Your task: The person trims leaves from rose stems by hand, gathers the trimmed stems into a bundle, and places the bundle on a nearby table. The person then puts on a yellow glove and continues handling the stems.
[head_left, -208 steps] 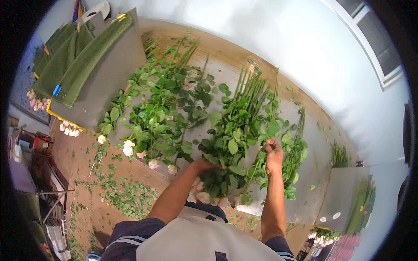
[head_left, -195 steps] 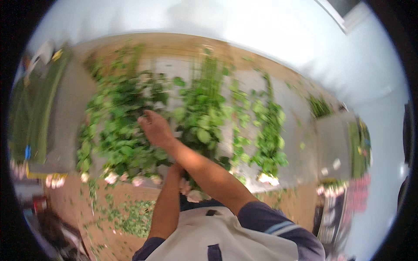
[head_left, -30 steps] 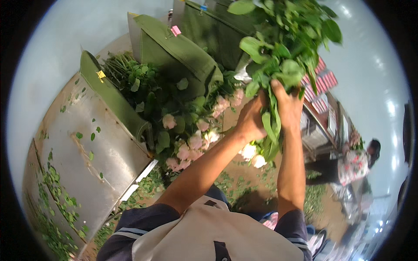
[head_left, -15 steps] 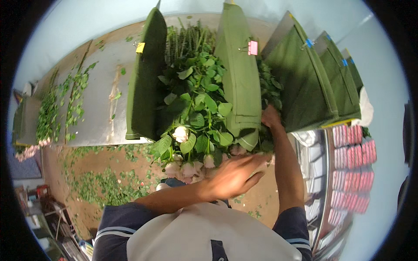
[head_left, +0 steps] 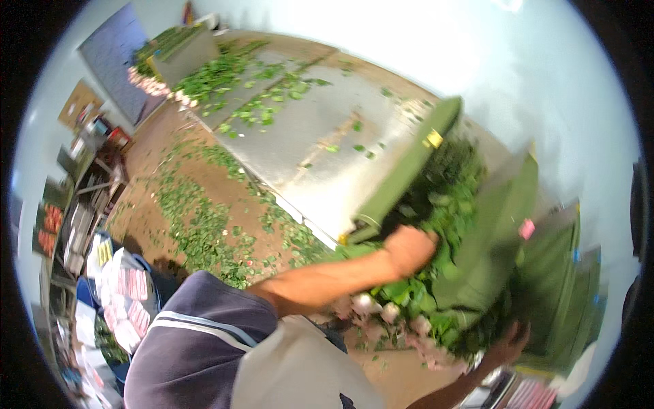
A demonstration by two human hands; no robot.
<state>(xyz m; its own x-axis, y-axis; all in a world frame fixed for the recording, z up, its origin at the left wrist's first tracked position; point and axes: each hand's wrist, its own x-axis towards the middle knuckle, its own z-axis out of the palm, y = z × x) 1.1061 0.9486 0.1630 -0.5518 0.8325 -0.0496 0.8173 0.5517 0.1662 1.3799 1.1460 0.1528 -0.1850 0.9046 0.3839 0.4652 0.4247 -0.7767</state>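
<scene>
Facing a long steel table strewn with leaf scraps, we note a green divider standing just beside a bunch of pale pink roses. Our left hand presses into its foliage from the left, fingers buried; whether it grips, we cannot tell. Our right hand sits under the bunch's lower right edge, blurred, grip unclear.

A small yellow tag is sitting on the long green divider; a pink square tag is hanging farther right.
</scene>
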